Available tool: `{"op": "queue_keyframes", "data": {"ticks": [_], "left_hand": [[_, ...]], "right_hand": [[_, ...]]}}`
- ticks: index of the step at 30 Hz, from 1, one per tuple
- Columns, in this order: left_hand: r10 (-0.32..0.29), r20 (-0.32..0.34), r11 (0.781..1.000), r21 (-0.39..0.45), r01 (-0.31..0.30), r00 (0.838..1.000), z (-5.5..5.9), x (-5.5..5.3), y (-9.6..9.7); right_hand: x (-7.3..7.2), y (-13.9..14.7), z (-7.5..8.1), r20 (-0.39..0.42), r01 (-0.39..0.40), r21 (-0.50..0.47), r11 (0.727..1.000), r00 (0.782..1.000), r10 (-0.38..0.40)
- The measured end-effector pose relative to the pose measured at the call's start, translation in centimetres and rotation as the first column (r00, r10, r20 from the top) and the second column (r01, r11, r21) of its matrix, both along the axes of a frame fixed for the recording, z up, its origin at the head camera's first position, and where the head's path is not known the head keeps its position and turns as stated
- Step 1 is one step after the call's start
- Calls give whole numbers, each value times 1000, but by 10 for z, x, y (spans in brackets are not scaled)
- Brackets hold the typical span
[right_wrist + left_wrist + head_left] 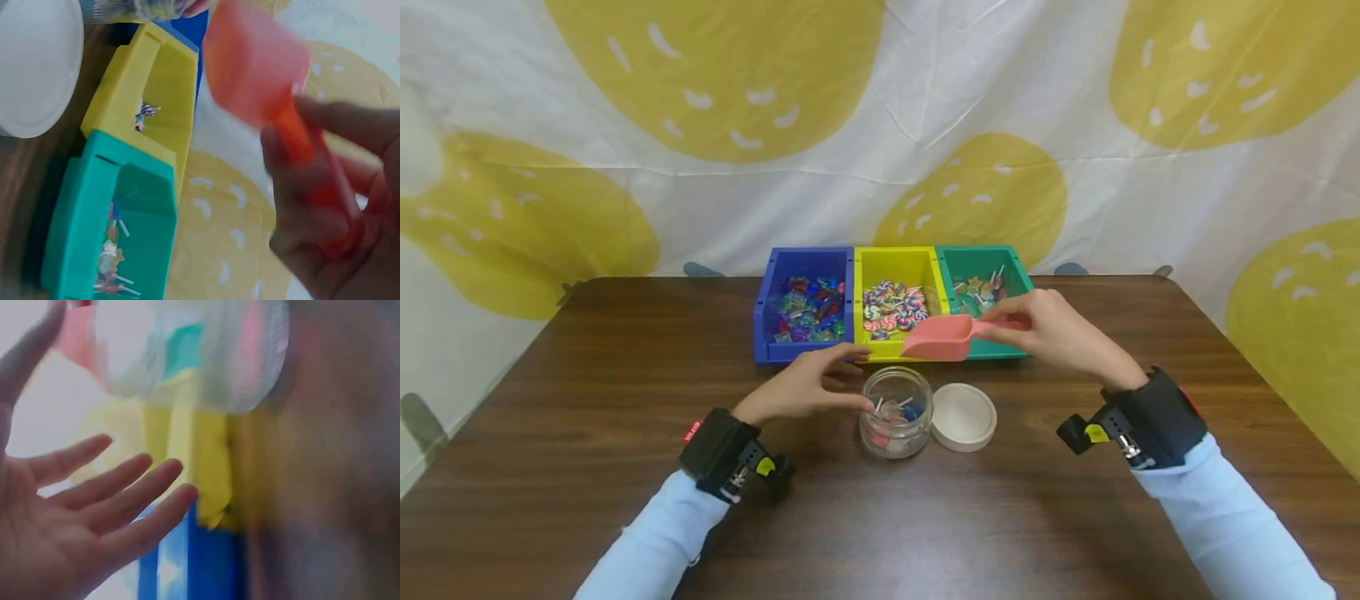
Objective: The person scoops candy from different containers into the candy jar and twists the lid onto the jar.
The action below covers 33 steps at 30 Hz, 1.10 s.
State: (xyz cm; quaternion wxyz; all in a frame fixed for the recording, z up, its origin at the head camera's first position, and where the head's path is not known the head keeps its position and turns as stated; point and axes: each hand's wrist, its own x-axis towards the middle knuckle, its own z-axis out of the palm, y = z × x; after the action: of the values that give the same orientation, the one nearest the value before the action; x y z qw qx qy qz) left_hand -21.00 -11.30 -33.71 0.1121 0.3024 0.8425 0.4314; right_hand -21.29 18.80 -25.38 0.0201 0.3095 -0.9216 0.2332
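Note:
A small clear glass jar (897,411) stands open on the brown table with a few sweets inside. My left hand (808,386) is beside its left wall, fingers straight and spread (119,487), touching or nearly touching the glass (194,350). My right hand (1051,331) pinches the handle of a pink plastic scoop (942,337) (259,62), held above and just behind the jar, in front of the yellow bin (898,265). The right wrist view shows fingers curled round the scoop's orange-pink handle (309,156).
A white jar lid (964,416) (34,62) lies flat right of the jar. Behind stand three joined bins: blue (772,317) with shiny wrapped sweets, yellow with swirl candies, green (1018,287) (81,206) with lollipops. A yellow-spotted white cloth hangs behind the table (625,433).

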Motion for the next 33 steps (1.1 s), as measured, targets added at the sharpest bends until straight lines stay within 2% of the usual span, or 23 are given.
{"op": "queue_keyframes", "data": {"ticks": [2,3,4,5,7,9,10,11,12,14,17,21,23,25,27,30,31,33], "left_hand": [[101,-61,994,37,-99,993,6,-3,-7],[173,-104,984,48,-169,979,8,-4,-10],[249,-154,968,61,-242,956,10,-5,-13],[327,-203,945,72,-319,923,12,-7,-16],[474,-271,880,101,-465,838,14,-9,-21],[584,-282,808,112,-579,761,14,-11,-26],[620,-279,779,106,-618,734,14,-12,-28],[644,-268,757,87,-648,716,13,-13,-29],[660,-251,741,64,-668,708,13,-14,-31],[671,-215,728,8,-686,710,12,-17,-33],[672,-169,722,-66,-689,721,10,-22,-35],[684,-114,710,-127,-693,721,6,-30,-37],[691,-92,702,-151,-696,717,6,-34,-36],[698,-73,696,-170,-698,713,6,-35,-36],[705,-57,689,-182,-702,707,6,-36,-37],[710,-36,686,-191,-702,703,4,-37,-38],[712,-32,684,-193,-703,702,3,-37,-38],[715,-31,681,-197,-705,699,2,-37,-39]], "right_hand": [[-5,-6,3,-45,33,18,999,998,-32],[-9,-10,5,-64,46,25,999,997,-44],[-12,-14,6,-82,57,33,998,995,-54],[-16,-18,7,-97,68,45,997,993,-63],[-23,-26,7,-123,87,73,994,989,-78],[-28,-35,6,-121,105,106,989,988,-92],[-31,-40,5,-120,116,126,985,988,-101],[-32,-44,4,-119,128,149,980,987,-111],[-34,-49,3,-120,143,177,974,985,-123],[-35,-59,-1,-140,178,235,955,979,-148],[-36,-75,-7,-243,217,332,918,960,-139],[-36,-91,-15,-379,238,401,885,922,-76],[-38,-96,-17,-407,249,410,877,911,-69],[-40,-98,-17,-404,259,417,871,912,-77],[-43,-99,-16,-337,258,418,871,935,-115],[-51,-99,-11,-180,246,400,883,966,-187],[-54,-98,-10,-120,241,392,888,970,-211],[-59,-95,-8,-18,249,366,897,965,-261]]}}
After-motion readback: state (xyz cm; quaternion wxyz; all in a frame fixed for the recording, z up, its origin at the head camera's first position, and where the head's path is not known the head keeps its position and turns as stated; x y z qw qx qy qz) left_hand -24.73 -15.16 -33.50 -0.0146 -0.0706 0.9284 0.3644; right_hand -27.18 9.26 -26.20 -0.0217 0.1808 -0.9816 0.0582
